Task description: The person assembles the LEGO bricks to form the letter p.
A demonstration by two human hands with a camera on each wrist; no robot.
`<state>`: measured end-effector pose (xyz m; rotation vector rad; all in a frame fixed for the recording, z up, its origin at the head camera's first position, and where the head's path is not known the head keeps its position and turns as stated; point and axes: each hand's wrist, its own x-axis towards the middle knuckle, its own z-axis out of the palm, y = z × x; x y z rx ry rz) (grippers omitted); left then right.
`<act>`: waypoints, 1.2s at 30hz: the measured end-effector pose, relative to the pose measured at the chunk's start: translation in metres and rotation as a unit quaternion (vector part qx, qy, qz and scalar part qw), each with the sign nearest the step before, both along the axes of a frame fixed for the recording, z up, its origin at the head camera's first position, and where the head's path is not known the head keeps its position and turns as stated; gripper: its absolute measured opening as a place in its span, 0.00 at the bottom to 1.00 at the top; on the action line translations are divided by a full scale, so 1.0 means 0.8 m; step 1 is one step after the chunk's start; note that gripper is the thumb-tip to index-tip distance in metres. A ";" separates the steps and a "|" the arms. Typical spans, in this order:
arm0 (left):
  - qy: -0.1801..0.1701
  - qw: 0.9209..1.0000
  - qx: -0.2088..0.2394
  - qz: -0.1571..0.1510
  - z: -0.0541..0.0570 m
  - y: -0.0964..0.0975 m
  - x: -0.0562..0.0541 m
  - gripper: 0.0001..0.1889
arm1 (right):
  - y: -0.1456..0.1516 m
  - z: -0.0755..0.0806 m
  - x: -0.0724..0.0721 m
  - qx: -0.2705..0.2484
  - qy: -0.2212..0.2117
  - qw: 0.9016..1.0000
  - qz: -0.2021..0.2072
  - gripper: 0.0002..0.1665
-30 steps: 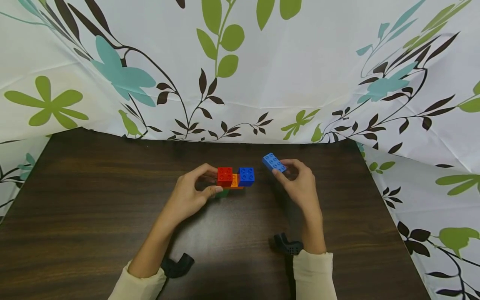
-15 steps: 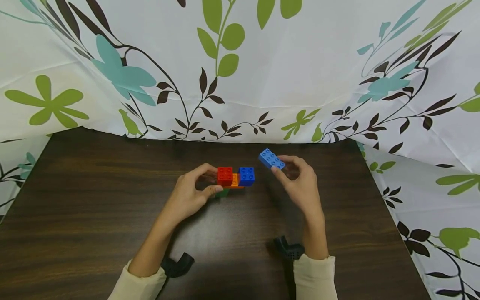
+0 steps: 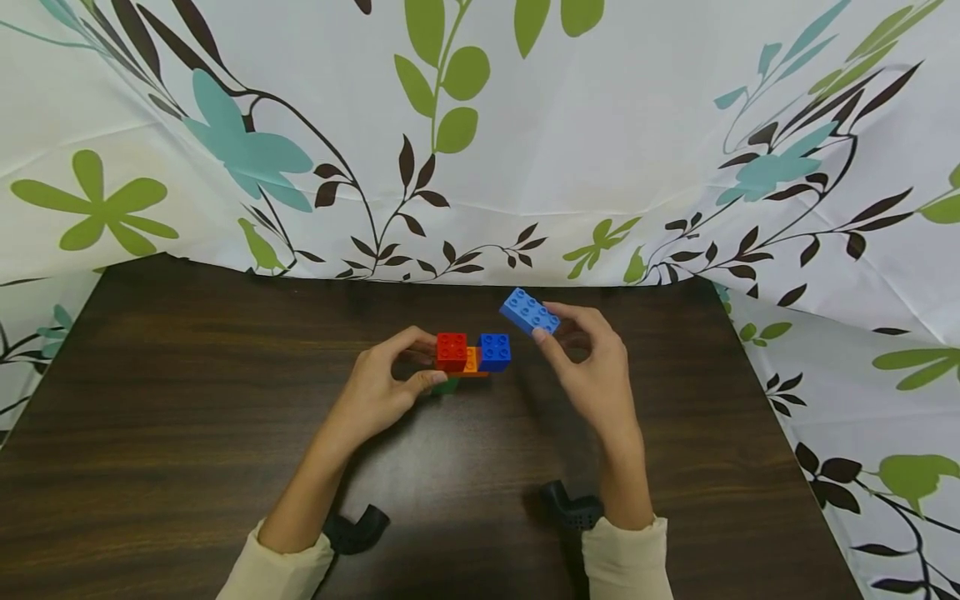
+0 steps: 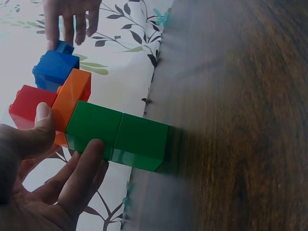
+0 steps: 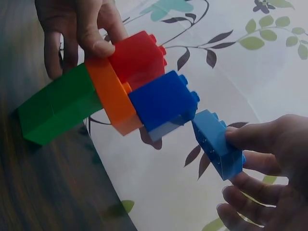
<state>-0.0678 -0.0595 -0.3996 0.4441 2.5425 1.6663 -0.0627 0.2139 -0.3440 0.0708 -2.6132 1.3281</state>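
Observation:
A tower of toy building bricks stands on the table: two green bricks at the bottom, an orange brick across them, then a red brick and a dark blue brick side by side on top. My left hand holds the tower from its left side, thumb at the red and orange bricks. Between thumb and fingers, my right hand pinches a light blue brick, studs upward and slightly angled. It hovers above and right of the dark blue brick, seemingly apart from it.
The dark wooden table stretches around both hands. A white curtain with leaf print hangs along its back and sides. Black wrist-mounted pieces, one at the left wrist and one at the right wrist, sit near the sleeves.
My right hand has carried the light blue brick leftward and slightly toward the back, closer to the tower. The left hand and the tower have stayed put.

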 end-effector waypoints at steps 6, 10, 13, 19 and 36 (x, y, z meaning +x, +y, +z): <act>-0.003 1.000 -0.002 0.000 0.000 0.002 0.000 0.17 | -0.009 0.002 0.004 -0.004 0.023 0.999 0.026 0.23; -0.004 1.000 0.000 -0.002 0.000 0.004 0.001 0.17 | -0.017 0.001 0.005 -0.007 0.043 0.998 0.046 0.23; -0.002 1.000 0.000 -0.002 -0.002 0.005 0.001 0.17 | -0.023 0.002 0.006 -0.007 0.050 0.997 0.062 0.22; 0.001 1.000 -0.003 -0.001 -0.003 0.005 0.001 0.17 | -0.031 0.000 0.008 0.010 0.052 0.994 0.091 0.23; 0.001 1.000 -0.005 -0.005 -0.002 0.005 0.001 0.17 | -0.041 0.004 0.014 0.033 0.031 0.990 0.132 0.22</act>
